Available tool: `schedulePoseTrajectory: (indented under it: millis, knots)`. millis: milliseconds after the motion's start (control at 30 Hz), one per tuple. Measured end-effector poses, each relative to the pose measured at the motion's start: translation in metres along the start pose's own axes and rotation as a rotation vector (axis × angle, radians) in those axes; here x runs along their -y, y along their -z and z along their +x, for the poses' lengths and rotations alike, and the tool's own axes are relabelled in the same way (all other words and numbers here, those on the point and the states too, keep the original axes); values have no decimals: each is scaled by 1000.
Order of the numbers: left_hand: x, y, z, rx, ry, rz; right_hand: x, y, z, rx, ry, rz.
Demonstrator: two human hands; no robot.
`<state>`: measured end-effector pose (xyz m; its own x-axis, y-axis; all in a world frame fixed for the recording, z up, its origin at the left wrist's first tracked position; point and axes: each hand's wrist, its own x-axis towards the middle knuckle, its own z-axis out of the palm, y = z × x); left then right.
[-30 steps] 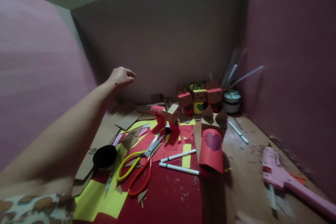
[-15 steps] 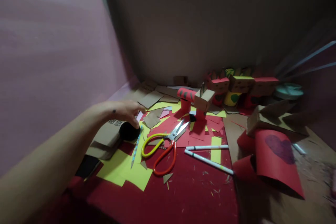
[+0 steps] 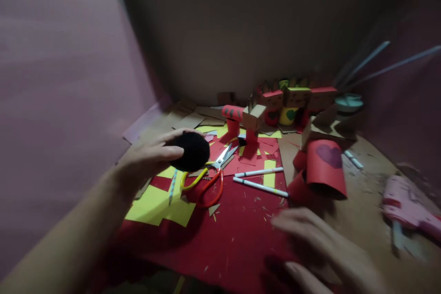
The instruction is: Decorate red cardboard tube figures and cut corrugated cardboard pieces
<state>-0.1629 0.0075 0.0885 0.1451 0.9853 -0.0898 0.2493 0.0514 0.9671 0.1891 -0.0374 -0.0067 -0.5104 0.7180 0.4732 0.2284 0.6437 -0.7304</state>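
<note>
My left hand (image 3: 156, 154) grips a black round object (image 3: 193, 151) between thumb and fingers, raised over the left side of the red sheet. What kind of object it is I cannot make out. Below it lie scissors (image 3: 220, 161) with one yellow and one red handle, blades parted, and a blue-and-white striped pencil (image 3: 173, 186). At the lower right, my right hand (image 3: 320, 243) hovers with thumb and fingers apart, slightly blurred and holding nothing. Close to it stands a red paper tube (image 3: 325, 172) with a purple heart, joined to a cardboard box piece (image 3: 327, 131).
Two white markers (image 3: 260, 186) and yellow paper (image 3: 148, 209) lie on the red sheet (image 3: 237, 239). A striped red paper animal (image 3: 232, 112) with a cardboard head stands behind. Similar figures (image 3: 298, 96) line the wall. A pink glue gun (image 3: 403, 202) rests at right.
My left hand has picked up the black round object and carried it up and right. My right hand has come into view at the lower right. The camera view has shifted.
</note>
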Motion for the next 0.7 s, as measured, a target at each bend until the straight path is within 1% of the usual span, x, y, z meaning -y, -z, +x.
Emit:
schedulePoseTrajectory:
  millis: [33, 100, 167, 200, 233, 267, 300, 333, 433, 500, 600, 700]
  knots:
    - [3, -15, 1, 64, -2, -105, 9, -2, 8, -11, -104, 81]
    - [11, -41, 5, 145, -51, -265, 23, -8, 25, 74, -308, 305]
    - [16, -62, 9, 216, -79, -363, 29, -16, 39, 58, -507, 542]
    - [18, -71, 11, 244, -82, -390, 29, -20, 45, 30, -566, 599]
    - [20, -78, 12, 273, -74, -405, 28, -24, 49, 33, -584, 626]
    - [21, -84, 12, 297, -64, -416, 26, -27, 53, 66, -589, 642]
    - [23, -89, 12, 311, -53, -433, 23, -30, 56, 105, -563, 633]
    - [24, -94, 12, 314, -43, -462, 20, -32, 58, 102, -518, 576]
    - [33, -104, 8, 321, 18, -646, 15, -33, 58, -44, -355, 285]
    - [41, -107, 4, 302, 54, -789, 17, -31, 57, -106, -306, 194]
    - [53, -107, 0, 236, 85, -929, 22, -30, 54, -107, -329, 255]
    - [59, -105, -4, 180, 108, -988, 24, -33, 54, -86, -400, 385]
